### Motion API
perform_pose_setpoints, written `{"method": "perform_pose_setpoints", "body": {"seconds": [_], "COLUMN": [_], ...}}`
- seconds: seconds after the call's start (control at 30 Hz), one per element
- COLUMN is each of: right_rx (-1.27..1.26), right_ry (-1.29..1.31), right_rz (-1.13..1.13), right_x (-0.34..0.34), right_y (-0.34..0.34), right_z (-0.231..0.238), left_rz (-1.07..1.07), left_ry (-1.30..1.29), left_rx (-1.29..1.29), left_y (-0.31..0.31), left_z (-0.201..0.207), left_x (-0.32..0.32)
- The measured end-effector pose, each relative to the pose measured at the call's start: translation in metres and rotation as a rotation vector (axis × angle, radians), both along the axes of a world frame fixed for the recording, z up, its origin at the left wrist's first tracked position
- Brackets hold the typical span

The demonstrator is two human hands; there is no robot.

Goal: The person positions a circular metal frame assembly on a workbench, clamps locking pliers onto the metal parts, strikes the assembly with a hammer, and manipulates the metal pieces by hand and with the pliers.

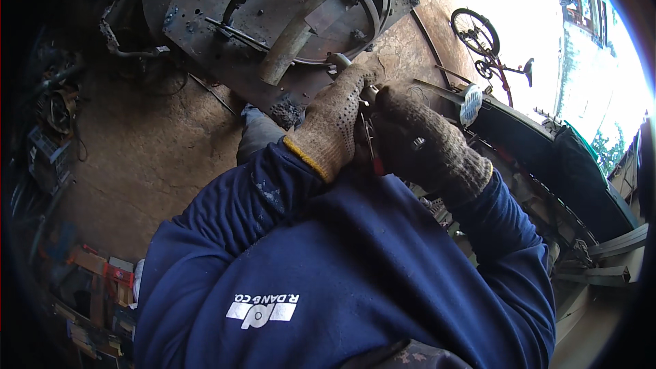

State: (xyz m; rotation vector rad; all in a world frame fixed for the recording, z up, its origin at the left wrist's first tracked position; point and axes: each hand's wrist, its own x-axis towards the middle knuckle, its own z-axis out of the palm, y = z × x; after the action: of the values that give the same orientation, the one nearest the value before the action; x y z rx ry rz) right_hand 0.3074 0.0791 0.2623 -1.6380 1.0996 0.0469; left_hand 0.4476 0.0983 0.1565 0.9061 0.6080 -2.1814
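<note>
At centre frame, the gloved left hand (pixel 333 121) and right hand (pixel 417 143) close together on a red-handled tool (pixel 372 150), above rusty metal plates (pixel 225 41); work looks under way, outcome hidden

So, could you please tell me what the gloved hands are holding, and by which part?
Both hands, left and right, close around a small red-handled tool; its exact kind and grip point are hidden.

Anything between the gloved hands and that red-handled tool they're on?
Nothing visible. The left hand and right hand, both in knit gloves, close directly around the red-handled tool; only its handle shows between them. Its working end is hidden by the gloves.
</note>
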Motion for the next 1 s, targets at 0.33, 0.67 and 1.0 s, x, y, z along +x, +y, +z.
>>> {"method": "perform_pose_setpoints", "body": {"seconds": [0.33, 0.67, 1.0], "right_rx": [0.116, 0.255, 0.240], "right_ry": [0.479, 0.053, -0.162], "right_rz": [-0.241, -0.733, -0.778], "right_x": [0.011, -0.015, -0.007], "right_y": [0.007, 0.046, 0.065], "right_z": [0.065, 0.067, 0.052], "left_rz": [0.138, -0.017, 0.335], "left_ry": [0.200, -0.691, -0.487], "left_rx": [-0.059, -1.120, -0.810], "left_y": [0.010, 0.022, 0.023], "left_z": [0.035, 0.015, 0.039], "left_x": [-0.002, 0.003, 0.003]}}
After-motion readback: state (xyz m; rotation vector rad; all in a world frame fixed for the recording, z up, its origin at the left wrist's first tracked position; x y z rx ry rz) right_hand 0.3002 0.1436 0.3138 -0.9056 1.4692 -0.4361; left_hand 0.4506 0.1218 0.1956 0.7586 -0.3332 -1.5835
